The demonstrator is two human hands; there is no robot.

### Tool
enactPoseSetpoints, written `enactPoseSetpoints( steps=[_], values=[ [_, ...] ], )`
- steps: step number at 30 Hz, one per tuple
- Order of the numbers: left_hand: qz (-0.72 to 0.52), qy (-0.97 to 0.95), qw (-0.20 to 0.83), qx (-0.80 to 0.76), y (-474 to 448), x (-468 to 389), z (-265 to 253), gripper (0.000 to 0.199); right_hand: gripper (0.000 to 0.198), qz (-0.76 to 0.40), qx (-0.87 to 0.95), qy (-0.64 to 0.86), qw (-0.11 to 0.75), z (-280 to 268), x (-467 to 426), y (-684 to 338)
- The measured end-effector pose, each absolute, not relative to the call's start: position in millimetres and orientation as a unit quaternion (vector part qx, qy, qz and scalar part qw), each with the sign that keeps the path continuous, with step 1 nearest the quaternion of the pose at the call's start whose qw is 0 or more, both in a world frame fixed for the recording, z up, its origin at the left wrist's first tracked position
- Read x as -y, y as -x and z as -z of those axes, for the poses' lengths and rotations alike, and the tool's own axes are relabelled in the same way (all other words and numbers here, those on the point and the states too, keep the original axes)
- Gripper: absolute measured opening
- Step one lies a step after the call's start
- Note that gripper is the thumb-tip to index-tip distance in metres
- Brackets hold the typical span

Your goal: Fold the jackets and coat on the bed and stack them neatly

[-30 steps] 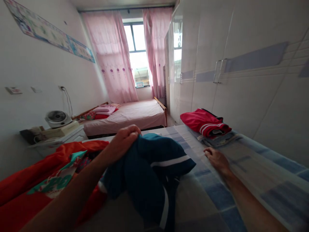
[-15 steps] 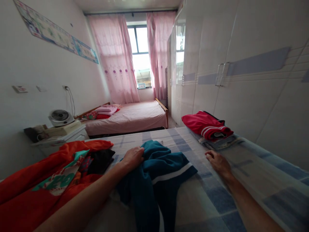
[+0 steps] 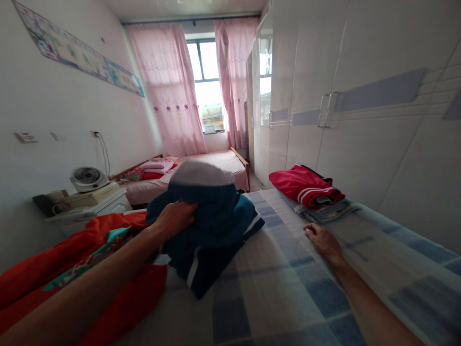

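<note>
My left hand [image 3: 177, 220] is closed on a bunched teal garment [image 3: 212, 211] with white stripes and a white section. Part of the garment is raised above the bed, and its lower folds hang toward the sheet. My right hand [image 3: 323, 241] rests on the checked sheet [image 3: 277, 293], fingers curled in and nothing visible in them. Just beyond it lies a folded pile: a red garment [image 3: 302, 185] with white stripes on top of folded denim [image 3: 317, 213]. Left of the teal garment, partly behind my left forearm, spreads a heap of orange clothing [image 3: 108, 226] with a green patterned piece.
A white wardrobe [image 3: 378, 158] runs along the right side. Past this bed stands a second bed [image 3: 216, 156] with folded pink and red items. A small fan [image 3: 89, 179] sits on a white cabinet [image 3: 108, 199] at the left wall. Pink curtains frame the window.
My left hand has moved left and slightly toward me, lifting the teal garment off the sheet. A white section now shows on top. My right hand has hardly moved.
</note>
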State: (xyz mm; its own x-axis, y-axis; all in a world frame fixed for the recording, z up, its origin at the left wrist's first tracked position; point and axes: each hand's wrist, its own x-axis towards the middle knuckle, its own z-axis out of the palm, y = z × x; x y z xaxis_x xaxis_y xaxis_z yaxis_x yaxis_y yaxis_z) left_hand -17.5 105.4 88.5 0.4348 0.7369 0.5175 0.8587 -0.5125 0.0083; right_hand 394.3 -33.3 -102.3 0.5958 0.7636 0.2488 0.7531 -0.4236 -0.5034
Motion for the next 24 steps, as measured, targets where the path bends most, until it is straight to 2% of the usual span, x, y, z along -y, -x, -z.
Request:
enactPoseSetpoints(
  steps=[5, 10, 12, 14, 17, 24],
  values=[
    [0.279, 0.796, 0.123, 0.523, 40, -104, -82, 0.035, 0.026, -0.012, 0.445, 0.848, 0.289, 100, 32, -394],
    [0.128, 0.889, 0.014, 0.440, 42, -88, -26, 0.037, 0.027, -0.019, 0.441, 0.851, 0.284, 99, 33, -392],
    [0.115, 0.895, 0.012, 0.431, 35, -81, -3, 0.038, 0.027, -0.018, 0.441, 0.851, 0.285, 100, 34, -392],
    [0.122, 0.894, 0.024, 0.431, 27, -79, 3, 0.027, 0.028, -0.016, 0.442, 0.850, 0.286, 101, 34, -392],
    [0.188, 0.862, 0.069, 0.466, 19, -87, -32, 0.014, 0.028, -0.013, 0.443, 0.849, 0.287, 101, 35, -392],
    [0.434, 0.659, 0.205, 0.579, 84, -117, -208, 0.051, 0.029, -0.010, 0.450, 0.847, 0.282, 102, 34, -395]
  ],
)
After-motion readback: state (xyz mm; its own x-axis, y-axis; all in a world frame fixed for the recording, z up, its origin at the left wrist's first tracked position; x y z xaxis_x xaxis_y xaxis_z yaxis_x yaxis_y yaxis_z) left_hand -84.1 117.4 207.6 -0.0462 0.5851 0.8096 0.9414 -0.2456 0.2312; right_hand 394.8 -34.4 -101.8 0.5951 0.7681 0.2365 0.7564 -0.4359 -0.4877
